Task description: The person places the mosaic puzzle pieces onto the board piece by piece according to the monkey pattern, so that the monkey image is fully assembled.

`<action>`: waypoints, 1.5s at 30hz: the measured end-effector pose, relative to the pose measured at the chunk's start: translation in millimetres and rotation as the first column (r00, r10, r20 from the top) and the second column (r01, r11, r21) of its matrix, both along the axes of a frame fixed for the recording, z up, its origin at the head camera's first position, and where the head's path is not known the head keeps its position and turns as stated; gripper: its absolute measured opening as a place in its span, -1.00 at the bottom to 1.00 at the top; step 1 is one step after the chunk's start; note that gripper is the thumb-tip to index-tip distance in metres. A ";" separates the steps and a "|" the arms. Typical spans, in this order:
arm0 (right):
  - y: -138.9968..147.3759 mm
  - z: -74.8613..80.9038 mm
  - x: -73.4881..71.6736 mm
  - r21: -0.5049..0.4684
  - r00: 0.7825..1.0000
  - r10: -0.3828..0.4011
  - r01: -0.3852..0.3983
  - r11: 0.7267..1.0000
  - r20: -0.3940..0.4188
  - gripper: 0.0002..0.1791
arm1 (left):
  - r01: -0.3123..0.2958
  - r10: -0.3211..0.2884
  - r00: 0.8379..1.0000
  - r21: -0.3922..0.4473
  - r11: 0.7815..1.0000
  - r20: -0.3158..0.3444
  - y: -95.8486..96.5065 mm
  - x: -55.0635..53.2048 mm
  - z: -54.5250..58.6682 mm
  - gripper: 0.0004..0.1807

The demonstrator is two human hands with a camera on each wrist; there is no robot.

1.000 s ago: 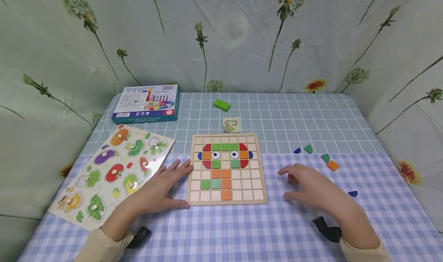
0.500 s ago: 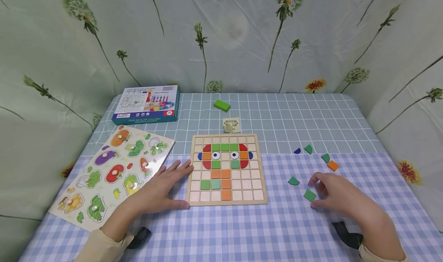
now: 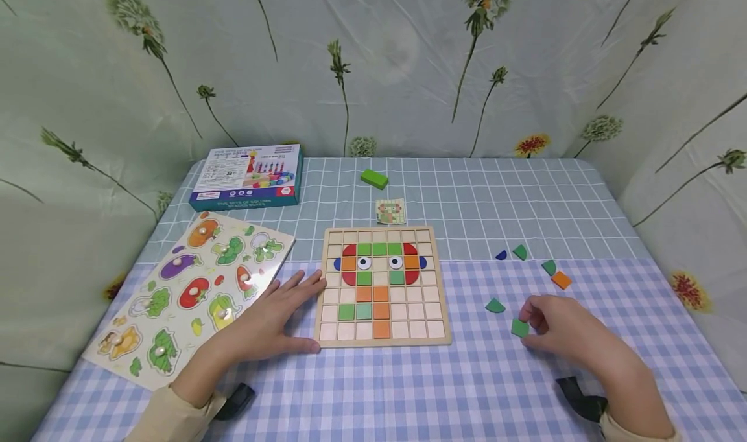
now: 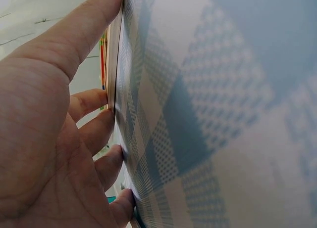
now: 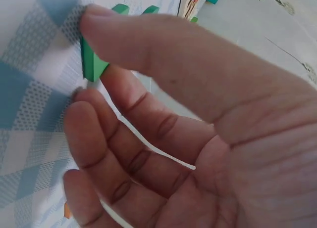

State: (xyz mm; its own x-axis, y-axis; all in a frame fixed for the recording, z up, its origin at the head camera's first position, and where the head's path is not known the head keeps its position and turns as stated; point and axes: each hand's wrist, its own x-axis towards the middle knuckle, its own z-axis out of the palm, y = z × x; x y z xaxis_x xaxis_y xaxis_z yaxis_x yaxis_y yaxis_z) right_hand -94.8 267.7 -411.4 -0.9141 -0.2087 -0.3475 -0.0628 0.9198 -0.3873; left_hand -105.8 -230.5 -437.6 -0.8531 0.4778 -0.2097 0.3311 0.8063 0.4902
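A wooden grid board (image 3: 446, 338) lies at the centre of the head view, with coloured tiles forming a face-like pattern. My left hand (image 3: 271, 315) rests on the cloth with fingers spread, its thumb and index fingertip touching the board's left edge. At the right, my right hand (image 3: 563, 328) pinches a green square tile (image 3: 520, 328) between thumb and index finger; in the right wrist view the tile (image 5: 92, 62) sits between those two digits at the cloth. A green quarter-circle tile (image 3: 495, 306) lies just beyond it, towards the board.
Beyond the right hand lie a blue half-circle tile (image 3: 501, 255), two green quarter-circles (image 3: 520, 251) and an orange square tile (image 3: 561, 280). Behind the board are a pattern card (image 3: 390, 211) and a green block (image 3: 374, 179). A vegetable puzzle (image 3: 192, 293) and a box (image 3: 245, 177) occupy the left.
My right hand has moved rightward from near the board, uncovering the green quarter-circle, and its fingers have closed onto the green square tile. The left hand has stayed still.
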 end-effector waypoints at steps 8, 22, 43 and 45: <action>-5.8 0.0 0.9 -0.004 1.000 -0.009 0.009 1.000 -0.028 -0.68 | -0.001 0.001 1.000 0.003 1.000 0.001 0.2 0.0 0.0 0.21; -41.3 11.1 -1.6 -0.150 0.979 0.115 -0.141 0.979 -0.167 -0.78 | 0.007 -0.007 1.000 -0.001 1.000 -0.005 -0.6 -0.2 -2.2 0.20; -167.5 5.7 -17.8 -0.134 0.746 0.529 -0.620 0.773 -0.404 -0.93 | 0.007 -0.007 1.000 0.011 1.000 0.002 -0.8 -0.8 -1.6 0.20; -175.0 6.2 -19.2 -0.125 0.745 0.547 -0.628 0.768 -0.382 -0.93 | 0.009 -0.009 1.000 0.012 1.000 0.002 -0.8 -0.8 -1.3 0.20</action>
